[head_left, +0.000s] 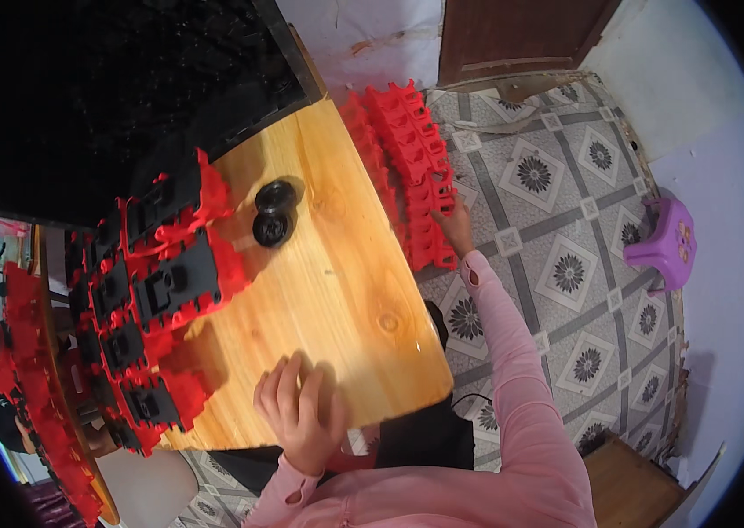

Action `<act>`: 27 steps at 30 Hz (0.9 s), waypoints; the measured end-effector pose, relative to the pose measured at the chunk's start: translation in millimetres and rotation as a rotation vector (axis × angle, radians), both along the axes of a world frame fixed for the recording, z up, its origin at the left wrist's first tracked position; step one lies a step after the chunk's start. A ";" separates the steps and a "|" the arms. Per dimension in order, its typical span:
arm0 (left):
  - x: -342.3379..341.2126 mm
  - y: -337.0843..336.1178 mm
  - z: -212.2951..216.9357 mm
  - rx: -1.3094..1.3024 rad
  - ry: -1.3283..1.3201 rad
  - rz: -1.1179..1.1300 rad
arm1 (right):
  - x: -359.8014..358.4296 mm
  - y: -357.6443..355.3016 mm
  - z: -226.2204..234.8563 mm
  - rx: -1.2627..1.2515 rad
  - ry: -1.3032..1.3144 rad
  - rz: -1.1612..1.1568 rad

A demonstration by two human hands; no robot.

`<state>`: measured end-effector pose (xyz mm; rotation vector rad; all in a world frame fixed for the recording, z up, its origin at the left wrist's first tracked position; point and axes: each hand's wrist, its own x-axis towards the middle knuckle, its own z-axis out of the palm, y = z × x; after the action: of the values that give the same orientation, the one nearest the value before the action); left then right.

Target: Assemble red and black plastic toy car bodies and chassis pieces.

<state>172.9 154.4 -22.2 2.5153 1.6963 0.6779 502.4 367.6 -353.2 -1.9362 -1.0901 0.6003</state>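
Note:
My right hand reaches down past the table's right edge to rows of red plastic parts stacked beside it. Its thumb and fingers close on the edge of a red plastic part; some fingertips are hidden. My left hand lies at the near edge of the wooden table, fingers spread and holding nothing. Two round black pieces sit on the tabletop, touching or nearly so. To their left, several red parts with black plates are piled in rows.
A large black panel rises along the table's far side. More red parts stand on another surface at far left, near a partly visible person. On the tiled floor stands a purple stool; a brown wooden piece is at lower right.

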 end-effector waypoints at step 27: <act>10.6 19.2 7.6 0.064 0.057 0.057 | -5.0 179.2 12.7 0.110 -0.637 0.097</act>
<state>183.5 173.7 -14.6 2.5614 1.7995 0.6811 497.4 546.8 -340.6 -2.0344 -1.5721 -0.0496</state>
